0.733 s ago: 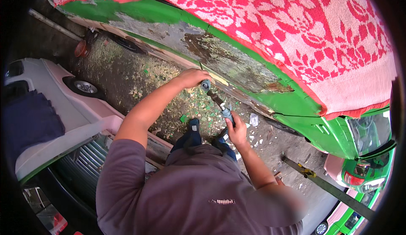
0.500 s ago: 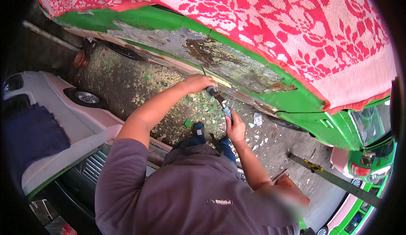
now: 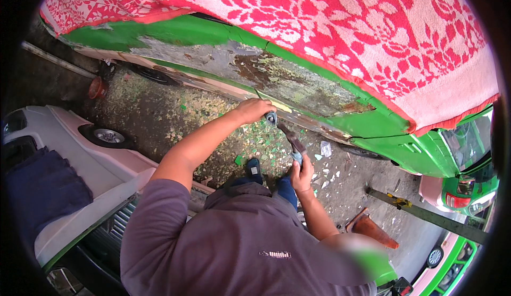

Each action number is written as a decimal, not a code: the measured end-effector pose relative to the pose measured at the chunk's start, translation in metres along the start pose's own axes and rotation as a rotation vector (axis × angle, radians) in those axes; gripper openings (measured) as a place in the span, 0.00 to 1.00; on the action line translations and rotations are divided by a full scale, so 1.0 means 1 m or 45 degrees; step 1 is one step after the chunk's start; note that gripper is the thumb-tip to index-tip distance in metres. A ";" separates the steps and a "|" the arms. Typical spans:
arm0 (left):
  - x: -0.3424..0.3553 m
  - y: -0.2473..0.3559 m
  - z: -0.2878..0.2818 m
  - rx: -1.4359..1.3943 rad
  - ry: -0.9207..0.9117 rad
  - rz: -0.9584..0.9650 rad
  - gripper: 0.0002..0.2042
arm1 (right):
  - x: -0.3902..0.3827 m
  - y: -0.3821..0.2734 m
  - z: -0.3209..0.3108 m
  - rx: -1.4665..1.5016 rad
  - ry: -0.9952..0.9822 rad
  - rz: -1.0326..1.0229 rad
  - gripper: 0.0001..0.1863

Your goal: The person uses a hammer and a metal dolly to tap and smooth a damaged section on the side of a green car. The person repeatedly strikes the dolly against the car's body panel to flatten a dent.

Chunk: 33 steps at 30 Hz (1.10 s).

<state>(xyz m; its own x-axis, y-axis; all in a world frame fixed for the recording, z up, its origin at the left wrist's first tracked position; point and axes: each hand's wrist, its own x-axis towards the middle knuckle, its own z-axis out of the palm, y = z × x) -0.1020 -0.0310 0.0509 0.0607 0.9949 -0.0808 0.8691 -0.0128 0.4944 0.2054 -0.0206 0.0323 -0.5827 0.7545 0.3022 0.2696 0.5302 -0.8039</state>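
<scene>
Both hands are on a long, narrow tool [image 3: 290,135] with blue-grey ends and a flat brown middle; its exact kind does not show. My left hand [image 3: 254,111] is closed around its far end, close to the lower edge of the car's side panel. My right hand [image 3: 302,175] grips the near, blue-grey end, thumb lying along it. In front of the hands is the green car [image 3: 197,62], its side panel stripped to patchy grey, brown and pale yellow. A red-and-pink floral towel [image 3: 319,24] covers the car's upper part.
Green and pale flakes [image 3: 213,123] litter the ground around my shoe [image 3: 253,169]. Behind my left side stands a grey-and-pink vehicle [image 3: 114,160]. An orange cone [image 3: 375,231] lies to the right, near a long flat bar [image 3: 436,219]. A reddish pot [image 3: 97,88] stands at far left.
The tool has turned, now showing its flat brown side instead of shiny metal. My right hand has shifted slightly right and nearer. The view has moved a little, revealing more of the cone.
</scene>
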 end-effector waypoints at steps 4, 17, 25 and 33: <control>0.003 -0.001 -0.002 0.049 -0.060 -0.027 0.16 | 0.018 -0.007 0.009 -0.140 -0.197 0.243 0.19; 0.004 0.003 0.002 -0.041 0.036 -0.093 0.19 | 0.007 -0.006 -0.008 0.154 0.067 0.084 0.18; -0.001 -0.002 0.003 -0.078 0.087 -0.145 0.19 | 0.014 -0.009 -0.011 0.121 -0.063 0.301 0.18; -0.008 0.008 0.008 -0.058 0.146 -0.155 0.21 | 0.006 0.000 -0.007 0.064 -0.161 0.422 0.20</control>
<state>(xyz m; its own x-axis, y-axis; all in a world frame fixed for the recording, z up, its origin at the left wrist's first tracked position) -0.0920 -0.0403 0.0487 -0.1020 0.9938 -0.0446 0.8432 0.1101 0.5262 0.2076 -0.0131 0.0377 -0.5607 0.8269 -0.0427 0.4237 0.2422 -0.8728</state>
